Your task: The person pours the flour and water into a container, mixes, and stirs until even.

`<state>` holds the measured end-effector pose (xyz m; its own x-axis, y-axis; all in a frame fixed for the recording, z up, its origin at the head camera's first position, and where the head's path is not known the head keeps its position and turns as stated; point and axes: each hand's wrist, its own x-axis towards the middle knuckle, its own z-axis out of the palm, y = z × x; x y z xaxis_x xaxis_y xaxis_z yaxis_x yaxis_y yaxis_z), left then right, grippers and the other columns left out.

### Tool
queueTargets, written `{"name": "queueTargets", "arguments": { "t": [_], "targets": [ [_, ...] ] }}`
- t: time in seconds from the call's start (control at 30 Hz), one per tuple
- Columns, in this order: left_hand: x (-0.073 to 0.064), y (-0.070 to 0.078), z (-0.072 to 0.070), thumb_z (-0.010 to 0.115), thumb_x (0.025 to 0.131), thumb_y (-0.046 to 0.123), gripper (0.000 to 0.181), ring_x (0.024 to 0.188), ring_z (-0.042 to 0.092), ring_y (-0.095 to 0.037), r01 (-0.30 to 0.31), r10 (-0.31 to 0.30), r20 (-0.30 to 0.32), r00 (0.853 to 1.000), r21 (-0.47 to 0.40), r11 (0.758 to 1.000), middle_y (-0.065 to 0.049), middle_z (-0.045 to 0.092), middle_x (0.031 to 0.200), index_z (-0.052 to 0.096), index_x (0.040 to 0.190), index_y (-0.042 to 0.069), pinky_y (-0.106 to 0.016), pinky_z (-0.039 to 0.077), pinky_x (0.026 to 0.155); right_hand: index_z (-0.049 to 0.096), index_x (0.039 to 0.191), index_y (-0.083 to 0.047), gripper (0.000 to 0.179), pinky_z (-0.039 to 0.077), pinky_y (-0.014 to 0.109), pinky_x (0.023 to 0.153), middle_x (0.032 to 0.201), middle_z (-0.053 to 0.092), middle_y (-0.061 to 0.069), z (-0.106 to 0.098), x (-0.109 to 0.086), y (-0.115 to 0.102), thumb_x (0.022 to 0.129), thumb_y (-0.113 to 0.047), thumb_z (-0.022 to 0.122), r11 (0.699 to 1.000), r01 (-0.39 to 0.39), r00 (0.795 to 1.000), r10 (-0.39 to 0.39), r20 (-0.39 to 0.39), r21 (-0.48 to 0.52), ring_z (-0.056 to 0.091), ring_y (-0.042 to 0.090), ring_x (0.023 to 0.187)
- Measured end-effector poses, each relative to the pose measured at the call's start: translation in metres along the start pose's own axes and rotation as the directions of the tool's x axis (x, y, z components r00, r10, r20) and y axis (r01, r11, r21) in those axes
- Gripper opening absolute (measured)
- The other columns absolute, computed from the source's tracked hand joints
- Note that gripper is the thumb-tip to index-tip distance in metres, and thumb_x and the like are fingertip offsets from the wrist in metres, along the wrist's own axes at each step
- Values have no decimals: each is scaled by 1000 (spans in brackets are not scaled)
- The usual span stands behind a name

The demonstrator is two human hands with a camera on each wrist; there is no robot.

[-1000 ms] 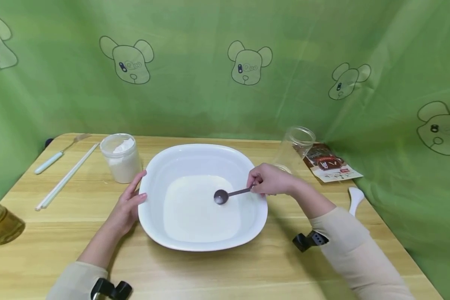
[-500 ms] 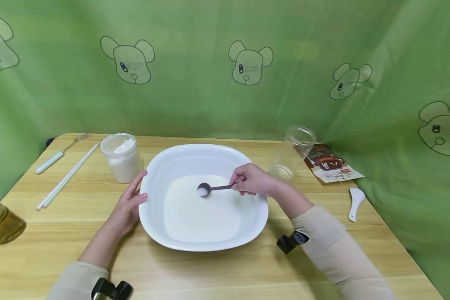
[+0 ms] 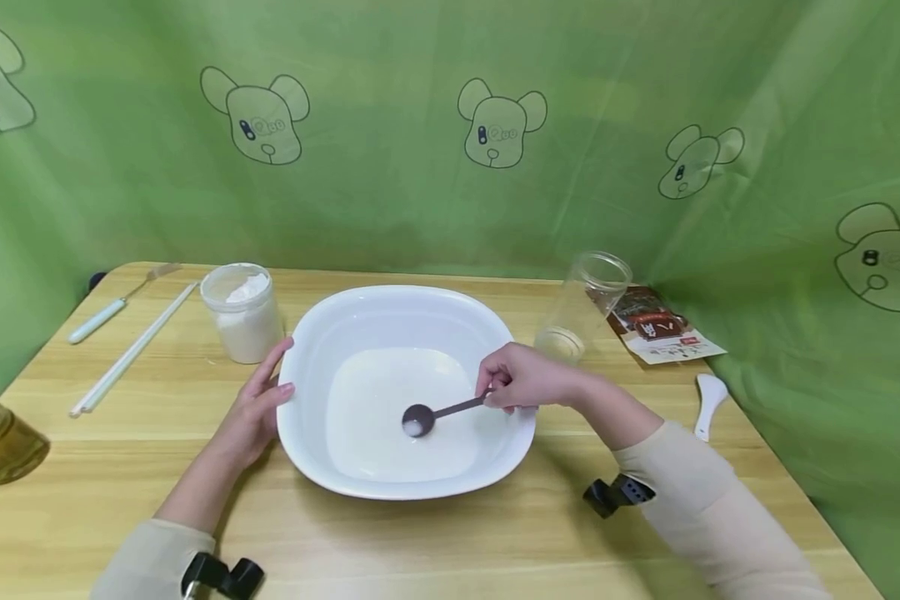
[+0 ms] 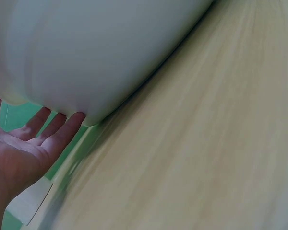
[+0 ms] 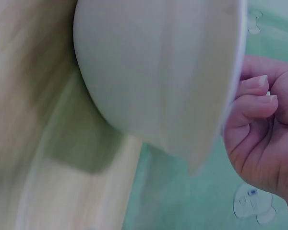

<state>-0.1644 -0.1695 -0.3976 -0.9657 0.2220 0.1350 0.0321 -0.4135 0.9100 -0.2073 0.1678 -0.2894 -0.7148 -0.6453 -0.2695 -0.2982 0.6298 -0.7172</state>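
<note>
A dark spoon (image 3: 426,419), with some white in its round bowl, is held inside a glossy white oval basin (image 3: 311,417) set between the hands. Its thin handle is pinched by curled fingers of the right hand (image 3: 523,377), poised over the rim. The basin's side is touched by the left hand's (image 3: 252,410) spread, nearly straight fingers.

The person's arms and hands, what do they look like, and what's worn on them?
The left sleeve and right sleeve are plain light beige, ending above the wrists. A small black device with a rounded end sits near each cuff: left device, right device. The left hand and right hand are bare; no gloves or rings show.
</note>
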Motion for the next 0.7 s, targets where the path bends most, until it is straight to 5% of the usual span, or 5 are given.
{"name": "queueTargets", "arguments": {
  "t": [0.23,0.47,0.7],
  "targets": [
    [1,0,-1,41,84,2,58,91,54,-19,-10,10,4,1000,-1,1000,-9,41,116,25,136,22,-32,48,72,60,80,1,6,30,19,34,52,49,5,-13,-2,7,75,2,57,993,-92,987,82,-140,-72,42,12,40],
    [1,-1,-1,41,85,2,58,92,53,-19,-12,12,11,1000,0,1000,-9,40,117,24,137,21,-33,48,72,60,85,1,9,32,21,37,56,53,8,-10,26,8,76,-1,57,985,-170,953,156,-259,-30,42,12,43],
    [0,-1,0,41,84,2,57,92,53,-19,-9,9,2,1000,10,1000,-10,39,117,25,136,21,-33,48,72,59,85,2,9,32,18,37,57,55,9,3,55,5,77,0,55,991,-72,975,95,-201,116,39,9,41]
  ]
}}
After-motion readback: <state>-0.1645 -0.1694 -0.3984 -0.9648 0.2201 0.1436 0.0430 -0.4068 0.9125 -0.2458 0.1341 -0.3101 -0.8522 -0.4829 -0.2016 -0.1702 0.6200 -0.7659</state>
